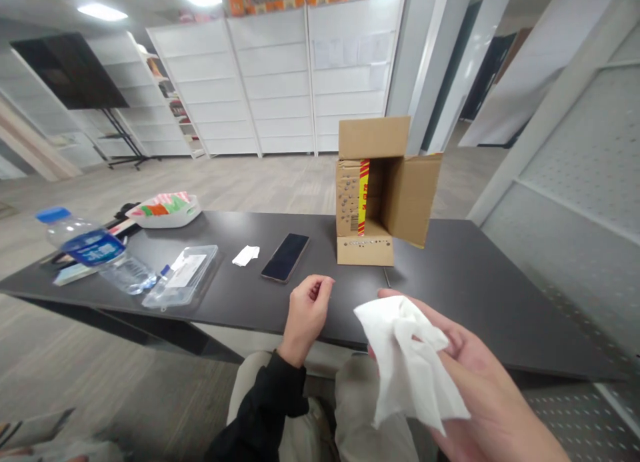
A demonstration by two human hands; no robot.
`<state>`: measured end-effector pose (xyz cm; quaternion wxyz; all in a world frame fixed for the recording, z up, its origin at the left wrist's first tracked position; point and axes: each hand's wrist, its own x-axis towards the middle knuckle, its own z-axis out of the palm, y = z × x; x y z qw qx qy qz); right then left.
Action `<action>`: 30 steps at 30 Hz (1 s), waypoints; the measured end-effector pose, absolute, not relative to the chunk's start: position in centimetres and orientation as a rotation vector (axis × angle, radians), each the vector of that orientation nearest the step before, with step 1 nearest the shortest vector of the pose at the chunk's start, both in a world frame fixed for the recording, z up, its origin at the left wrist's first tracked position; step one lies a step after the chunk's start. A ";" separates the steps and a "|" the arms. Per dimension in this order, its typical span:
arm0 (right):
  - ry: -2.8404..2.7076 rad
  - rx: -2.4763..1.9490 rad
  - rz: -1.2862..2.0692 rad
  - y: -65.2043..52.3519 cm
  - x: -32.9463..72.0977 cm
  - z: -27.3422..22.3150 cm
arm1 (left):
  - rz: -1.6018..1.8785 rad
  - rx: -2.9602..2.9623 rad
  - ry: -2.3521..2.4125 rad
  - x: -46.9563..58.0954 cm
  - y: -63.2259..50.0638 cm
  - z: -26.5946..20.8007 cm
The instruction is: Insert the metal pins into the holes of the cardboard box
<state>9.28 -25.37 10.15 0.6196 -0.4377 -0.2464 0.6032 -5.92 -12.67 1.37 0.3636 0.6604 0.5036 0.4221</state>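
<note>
Nearest the camera, a white tissue (pixel 407 362) is held in the right hand (pixel 477 375), low on the right side of the view and in front of the table's near edge. It is pinched between the thumb and the fingers, with its creased folds and loose corners left hanging below the grip. The left hand (pixel 306 312) is held near the table's front edge, apart from the tissue. Its fingers are curled inward and the thumb is brought up against the forefinger — whether anything small is pinched there cannot be told. A black sleeve (pixel 267 405) is worn on that arm.

On the dark table (pixel 475 295), beyond the hands, a cardboard box (pixel 413 199) is seen with its opening turned toward the camera. One flap is raised at the top, one is swung out to the right, and one is lowered at the front. Yellow tape (pixel 364 199) with red marks is stuck down its left part. Between the box and the right hand, a thin dark rod (pixel 387 277) is seen. Left of the box, a phone (pixel 286 257) is laid flat, with a small white paper (pixel 246 255) just beside it. Farther left are placed a clear plastic case (pixel 183 275), a blue-capped bottle (pixel 95 249) and — behind them — a white dish (pixel 187 215) filled with coloured things.
</note>
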 end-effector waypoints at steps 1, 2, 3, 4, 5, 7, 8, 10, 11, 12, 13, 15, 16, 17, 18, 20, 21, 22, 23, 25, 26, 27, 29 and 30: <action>-0.551 -1.006 1.399 -25.2 9.1 10.1 | 1.063 1.588 1.232 -5.8 -13.2 2.1; -0.535 -1.004 1.408 -25.1 9.0 9.9 | 1.045 1.494 1.152 -5.7 -13.8 3.0; -0.520 -1.001 1.415 -25.0 8.9 9.6 | 1.037 1.407 1.061 -5.6 -14.4 3.9; -0.508 -0.997 1.417 -24.8 8.9 9.3 | 1.000 1.340 0.981 -5.5 -15.0 4.9; -0.500 -0.990 1.420 -24.6 8.8 9.0 | 0.950 1.293 0.923 -5.4 -15.4 5.8; -0.490 -0.964 1.437 -24.1 8.8 8.6 | 0.888 1.265 0.866 -5.2 -16.0 7.2; -0.487 -0.949 1.449 -23.8 8.7 8.5 | 0.869 1.272 0.863 -5.2 -16.1 7.6; -0.473 -0.921 1.473 -23.1 8.3 8.5 | 0.868 1.293 0.891 -5.5 -16.1 8.2; -0.462 -0.909 1.487 -22.7 8.0 8.5 | 0.883 1.307 0.918 -5.7 -16.0 8.4; -0.449 -0.897 1.502 -22.3 7.6 8.5 | 0.898 1.325 0.948 -6.1 -15.9 8.6; -0.434 -0.882 1.518 -21.9 7.2 8.5 | 0.907 1.349 0.982 -6.5 -15.9 8.8; -0.401 -0.853 1.547 -21.3 6.1 8.4 | 0.892 1.419 1.056 -7.5 -16.1 9.5; -0.386 -0.841 1.558 -21.0 5.5 8.3 | 0.864 1.459 1.095 -8.0 -16.3 9.8; -0.372 -0.834 1.564 -20.8 4.9 8.1 | 0.830 1.496 1.132 -8.5 -16.5 10.1; -0.364 -0.835 1.567 -20.7 4.3 7.8 | 0.799 1.529 1.166 -9.0 -16.8 10.3; -0.369 -0.857 1.565 -20.7 3.1 6.9 | 0.749 1.578 1.221 -9.9 -17.4 10.3; -0.382 -0.874 1.564 -20.8 2.6 6.4 | 0.734 1.598 1.243 -10.4 -17.7 10.1; -0.401 -0.894 1.565 -20.9 2.1 5.8 | 0.722 1.612 1.266 -10.9 -18.0 9.8; -0.420 -0.913 1.568 -21.1 1.7 5.3 | 0.704 1.625 1.285 -11.4 -18.3 9.2; -0.467 -0.966 1.579 -21.5 1.0 4.3 | 0.689 1.618 1.320 -12.3 -18.9 7.9; -0.494 -0.988 1.579 -21.7 0.7 3.8 | 0.691 1.598 1.323 -12.7 -19.2 7.1; -0.523 -1.008 1.579 -22.0 0.5 3.4 | 0.684 1.577 1.317 -13.1 -19.5 6.3; -0.585 -1.033 1.584 -22.4 0.3 2.7 | 0.659 1.540 1.283 -13.8 -20.0 4.7; -0.614 -1.037 1.591 -22.6 0.3 2.4 | 0.648 1.519 1.260 -14.0 -20.2 4.1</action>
